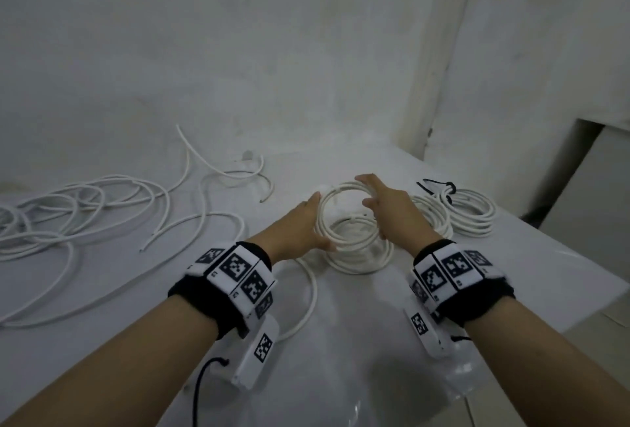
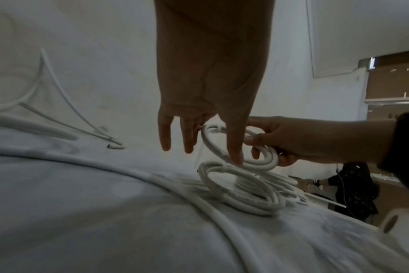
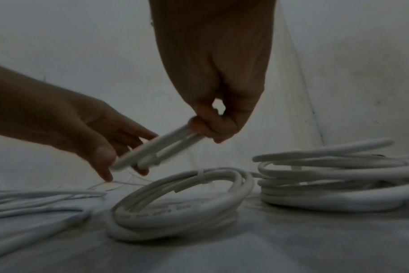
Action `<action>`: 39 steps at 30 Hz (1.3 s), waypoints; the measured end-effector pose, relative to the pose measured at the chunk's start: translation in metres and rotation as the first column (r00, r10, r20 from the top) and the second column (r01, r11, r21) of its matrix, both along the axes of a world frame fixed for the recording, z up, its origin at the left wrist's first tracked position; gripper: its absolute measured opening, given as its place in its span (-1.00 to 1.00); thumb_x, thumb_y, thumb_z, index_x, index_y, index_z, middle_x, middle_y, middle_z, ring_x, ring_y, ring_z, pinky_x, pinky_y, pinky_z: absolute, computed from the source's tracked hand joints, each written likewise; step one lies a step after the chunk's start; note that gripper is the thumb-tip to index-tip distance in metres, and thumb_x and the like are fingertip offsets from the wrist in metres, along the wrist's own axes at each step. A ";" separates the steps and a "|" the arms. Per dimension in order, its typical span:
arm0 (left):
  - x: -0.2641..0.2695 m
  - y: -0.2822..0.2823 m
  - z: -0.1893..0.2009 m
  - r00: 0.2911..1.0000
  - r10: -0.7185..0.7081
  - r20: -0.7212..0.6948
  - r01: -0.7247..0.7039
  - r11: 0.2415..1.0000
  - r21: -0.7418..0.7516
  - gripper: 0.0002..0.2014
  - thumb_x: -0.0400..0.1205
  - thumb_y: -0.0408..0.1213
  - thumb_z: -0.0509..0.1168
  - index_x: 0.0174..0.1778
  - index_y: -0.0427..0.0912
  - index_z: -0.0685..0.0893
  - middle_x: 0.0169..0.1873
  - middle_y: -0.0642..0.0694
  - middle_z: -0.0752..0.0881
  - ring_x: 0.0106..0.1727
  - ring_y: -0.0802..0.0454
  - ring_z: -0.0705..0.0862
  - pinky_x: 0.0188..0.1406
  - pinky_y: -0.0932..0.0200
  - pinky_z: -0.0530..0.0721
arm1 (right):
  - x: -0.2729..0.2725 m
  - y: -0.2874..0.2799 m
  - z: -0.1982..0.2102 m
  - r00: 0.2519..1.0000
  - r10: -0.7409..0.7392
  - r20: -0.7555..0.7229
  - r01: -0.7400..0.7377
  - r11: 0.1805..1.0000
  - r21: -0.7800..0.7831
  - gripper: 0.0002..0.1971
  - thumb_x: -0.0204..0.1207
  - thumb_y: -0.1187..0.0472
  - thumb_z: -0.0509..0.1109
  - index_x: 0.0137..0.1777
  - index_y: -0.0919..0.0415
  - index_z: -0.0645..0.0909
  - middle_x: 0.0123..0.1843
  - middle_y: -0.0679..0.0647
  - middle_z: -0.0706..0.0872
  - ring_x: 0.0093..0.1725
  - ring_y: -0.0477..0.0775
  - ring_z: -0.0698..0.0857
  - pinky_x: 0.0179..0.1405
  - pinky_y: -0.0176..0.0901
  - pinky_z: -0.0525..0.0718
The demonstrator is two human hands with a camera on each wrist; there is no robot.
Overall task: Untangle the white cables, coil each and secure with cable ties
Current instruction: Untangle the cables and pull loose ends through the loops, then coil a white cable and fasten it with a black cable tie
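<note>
Held coil: small round coil of white plastic-sheathed cable [image 1: 344,218] lifted just above the white table top [image 1: 102,341], between both hands; white tie band already visible on its far rim in the left wrist view.
Left hand [image 1: 300,225]: fingers nearly straight and slightly apart, thumb and fingertips touching the near-left rim of the held coil; curled round nothing.
Right hand [image 1: 388,208]: thumb and forefinger clamped on the right rim of the held coil, other fingers loosely bent.
Done, middle: second white cable coil bound with a white tie [image 3: 180,205] lying flat on the table directly under the held one.
Done, right: two further flat white cable coils [image 1: 456,212] just beside each other near the table's right edge; black cable tie [image 1: 439,184] on the far one.
Left to do: loose heap of tangled white cables [image 1: 68,215] spread over the left half of the table, several cut ends showing; one long white strand [image 1: 306,293] running under the left wrist.
Progress, as a judgement: roughly half; four coils formed, at least three visibly tied; remaining tangle untouched.
Spare ties: thin pale strips near the far wall, too faint to confirm.
Writing: faint grey print along the sheath of the middle coil, unreadable; black-and-white square code tags on the black wristbands [image 1: 238,276]; no brand legible.
</note>
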State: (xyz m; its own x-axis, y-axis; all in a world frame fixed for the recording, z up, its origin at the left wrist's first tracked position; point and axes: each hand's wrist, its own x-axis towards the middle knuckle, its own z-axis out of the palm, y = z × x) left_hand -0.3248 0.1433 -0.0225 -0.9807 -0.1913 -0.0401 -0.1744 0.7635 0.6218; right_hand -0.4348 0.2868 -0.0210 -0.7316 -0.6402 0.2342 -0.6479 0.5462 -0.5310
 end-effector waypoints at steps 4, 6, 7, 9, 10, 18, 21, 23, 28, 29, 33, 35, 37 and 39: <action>-0.011 0.002 -0.015 0.979 -0.033 0.202 0.044 0.998 -0.051 -0.20 0.52 -0.11 0.43 0.56 -0.21 0.12 0.46 -0.24 0.44 0.37 -0.15 0.49 0.34 -0.04 0.46 | -0.013 0.005 -0.008 0.991 -0.004 0.133 -0.020 0.984 0.177 -0.47 0.58 0.45 0.20 0.52 0.09 0.32 0.16 0.27 0.68 -0.27 0.12 0.66 -0.55 -0.33 0.57; -0.012 0.005 -0.019 0.961 -0.051 0.272 0.074 0.994 -0.075 -0.11 0.54 -0.05 0.39 0.63 -0.21 -0.02 0.53 -0.24 0.36 0.44 -0.14 0.43 0.39 -0.02 0.41 | -0.016 0.007 -0.012 0.978 -0.051 0.204 0.004 0.974 0.228 -0.51 0.63 0.36 0.12 0.54 0.07 0.32 0.06 0.22 0.66 -0.36 0.05 0.66 -0.70 -0.44 0.52; -0.012 0.006 -0.019 0.954 -0.057 0.295 0.085 0.993 -0.081 -0.07 0.57 -0.04 0.36 0.65 -0.21 -0.12 0.58 -0.23 0.27 0.51 -0.12 0.36 0.44 0.01 0.35 | -0.016 0.007 -0.013 0.975 -0.072 0.210 0.013 0.963 0.268 -0.52 0.64 0.32 0.10 0.55 0.07 0.31 0.07 0.22 0.66 -0.29 0.09 0.72 -0.71 -0.45 0.53; -0.012 0.006 -0.019 0.943 -0.062 0.327 0.098 0.991 -0.094 -0.05 0.60 -0.02 0.32 0.65 -0.18 -0.24 0.64 -0.17 0.14 0.59 -0.07 0.24 0.50 0.07 0.24 | -0.013 0.006 -0.011 0.982 -0.082 0.169 0.019 0.938 0.346 -0.56 0.65 0.30 0.10 0.52 0.13 0.35 0.20 0.26 0.67 0.00 0.23 0.76 -0.56 -0.38 0.64; -0.011 0.006 -0.019 0.938 -0.067 0.340 0.105 0.990 -0.095 -0.05 0.61 -0.01 0.31 0.64 -0.17 -0.27 0.65 -0.16 0.11 0.60 -0.06 0.21 0.52 0.08 0.21 | -0.012 0.005 -0.010 0.991 -0.073 0.113 0.022 0.918 0.396 -0.60 0.64 0.32 0.10 0.47 0.19 0.41 0.26 0.26 0.64 0.11 0.25 0.72 -0.35 -0.25 0.73; 0.012 -0.005 0.000 0.944 -0.035 0.329 0.086 0.986 -0.144 -0.15 0.63 0.05 0.24 0.66 -0.11 -0.14 0.66 -0.11 0.04 0.64 -0.03 0.11 0.58 0.05 0.12 | 0.006 -0.002 0.000 0.920 -0.028 -0.391 0.266 0.776 0.572 -0.71 0.65 0.30 0.12 0.30 0.18 0.55 0.19 0.17 0.68 0.14 0.20 0.68 -0.12 -0.13 0.45; 0.035 -0.025 0.006 0.962 0.016 0.273 0.021 0.991 -0.134 -0.28 0.66 0.01 0.22 0.66 -0.06 0.01 0.62 -0.07 0.19 0.60 -0.02 0.22 0.53 0.09 0.21 | 0.024 -0.009 0.007 0.878 0.053 -0.475 0.204 0.857 0.472 -0.74 0.66 0.26 0.14 0.31 0.14 0.47 0.09 0.16 0.71 0.04 0.22 0.69 -0.19 -0.14 0.41; 0.052 -0.039 0.006 0.969 0.052 0.243 -0.017 0.989 -0.146 -0.39 0.68 -0.02 0.19 0.62 -0.04 0.15 0.55 -0.07 0.35 0.51 -0.03 0.38 0.44 0.10 0.34 | 0.043 -0.018 0.012 0.902 0.229 -0.367 -0.029 0.878 0.478 -0.81 0.65 0.19 0.20 0.20 0.06 0.55 0.03 0.08 0.71 -0.01 0.17 0.68 -0.19 -0.15 0.44; 0.096 -0.061 0.001 0.970 0.108 0.218 -0.076 0.986 -0.152 -0.59 0.70 -0.13 0.20 0.49 -0.02 0.41 0.38 -0.07 0.55 0.35 -0.01 0.52 0.31 0.14 0.44 | 0.098 -0.047 0.016 0.806 0.489 0.332 -0.581 0.551 0.599 -0.70 0.36 -0.02 0.55 0.10 -0.09 0.68 -0.16 -0.13 0.60 -0.13 -0.07 0.62 -0.07 -0.20 0.56; 0.104 -0.063 0.001 0.974 0.110 0.199 -0.083 0.986 -0.142 -0.61 0.69 -0.13 0.21 0.46 -0.03 0.44 0.36 -0.07 0.57 0.33 0.01 0.54 0.29 0.16 0.45 | 0.106 -0.052 0.013 0.794 0.490 0.360 -0.595 0.505 0.625 -0.66 0.31 -0.02 0.58 0.09 -0.07 0.67 -0.15 -0.14 0.59 -0.14 -0.09 0.60 -0.06 -0.17 0.56; 0.129 -0.070 0.001 0.973 0.180 0.147 -0.151 0.971 -0.186 -0.72 0.67 -0.07 0.23 0.26 -0.05 0.55 0.21 -0.08 0.63 0.13 0.05 0.59 0.08 0.20 0.48 | 0.126 -0.068 0.002 0.790 0.551 0.269 -0.551 0.447 0.704 -0.83 0.34 0.14 0.57 -0.12 0.08 0.67 -0.24 -0.10 0.63 -0.27 -0.07 0.59 -0.14 -0.11 0.62; 0.138 -0.072 0.001 0.940 0.290 0.179 -0.235 0.932 -0.276 -0.66 0.65 0.08 0.19 0.09 -0.14 0.57 0.08 -0.12 0.67 0.02 -0.02 0.62 -0.03 0.13 0.51 | 0.132 -0.073 0.002 0.779 0.551 0.301 -0.588 0.473 0.656 -0.94 0.41 0.22 0.49 -0.17 0.16 0.67 -0.28 0.03 0.70 -0.34 -0.05 0.62 -0.22 -0.16 0.60; 0.146 -0.071 0.004 0.884 0.360 0.299 -0.283 0.920 -0.272 -0.46 0.61 0.24 0.10 0.00 -0.23 0.61 -0.08 -0.14 0.71 -0.09 -0.06 0.67 -0.10 0.09 0.53 | 0.137 -0.076 0.010 0.772 0.552 0.315 -0.627 0.584 0.515 -0.97 0.42 0.25 0.44 -0.18 0.20 0.67 -0.32 0.08 0.73 -0.39 -0.06 0.65 -0.24 -0.19 0.62; 0.154 -0.067 0.009 0.866 0.313 0.390 -0.315 0.947 -0.061 -0.44 0.64 0.24 0.02 0.00 -0.21 0.64 -0.20 -0.07 0.73 -0.22 0.03 0.68 -0.22 0.16 0.53 | 0.146 -0.081 0.021 0.756 0.572 0.318 -0.653 0.688 0.315 -0.98 0.43 0.31 0.42 -0.19 0.21 0.64 -0.37 0.06 0.72 -0.43 -0.09 0.68 -0.28 -0.26 0.66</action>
